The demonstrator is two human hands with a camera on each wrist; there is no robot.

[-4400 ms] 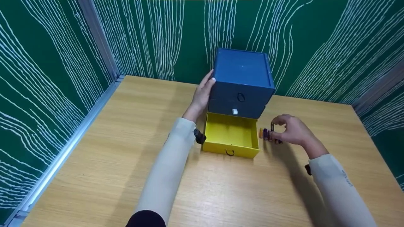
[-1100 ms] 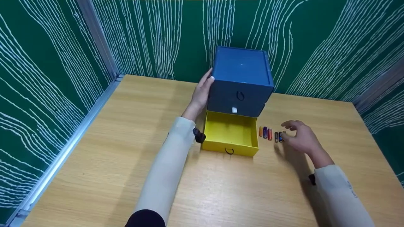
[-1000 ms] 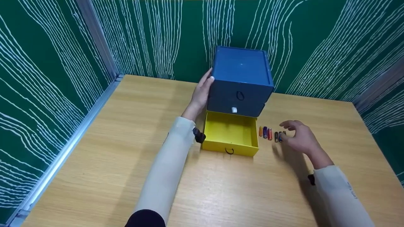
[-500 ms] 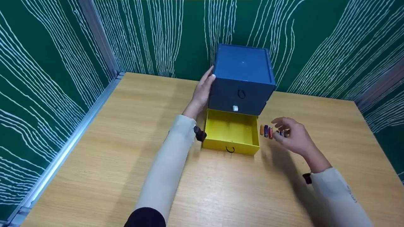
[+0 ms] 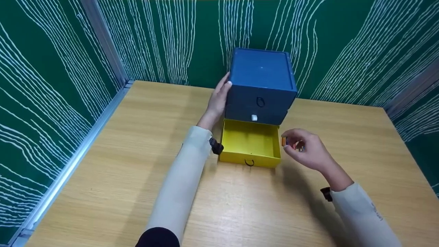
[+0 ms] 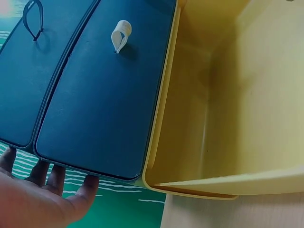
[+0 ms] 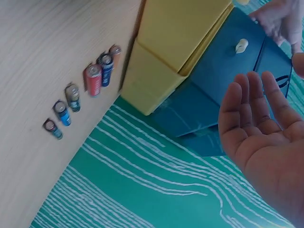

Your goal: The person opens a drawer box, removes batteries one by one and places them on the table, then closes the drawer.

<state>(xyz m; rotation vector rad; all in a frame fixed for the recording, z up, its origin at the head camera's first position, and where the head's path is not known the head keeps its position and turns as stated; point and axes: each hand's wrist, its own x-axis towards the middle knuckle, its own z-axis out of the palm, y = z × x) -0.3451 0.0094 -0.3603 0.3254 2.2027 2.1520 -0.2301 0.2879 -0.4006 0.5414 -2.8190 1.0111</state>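
My left hand (image 5: 217,101) rests against the left side of a blue drawer cabinet (image 5: 262,68), and the left wrist view shows its fingertips at the cabinet's edge. The bottom drawer, a yellow one (image 5: 249,159), is pulled out and has nothing large in it. Right of it my right hand (image 5: 310,151) hovers with thumb and fingers apart, above a row of batteries. The right wrist view shows an orange battery (image 7: 115,53), a dark blue battery (image 7: 106,71) and a red battery (image 7: 94,80) grouped by the drawer. Three smaller batteries (image 7: 72,97) stand farther off. That hand holds nothing.
Everything stands on a wooden table (image 5: 144,137). Green panels (image 5: 209,44) with wavy white lines enclose its back and sides. Two closed blue drawers sit above the yellow one, the upper with a black loop (image 5: 261,102), the lower with a white tab (image 5: 254,117).
My right hand has moved left from the smaller batteries to the orange one beside the drawer. A gap separates the two battery groups. My left hand has stayed on the cabinet.
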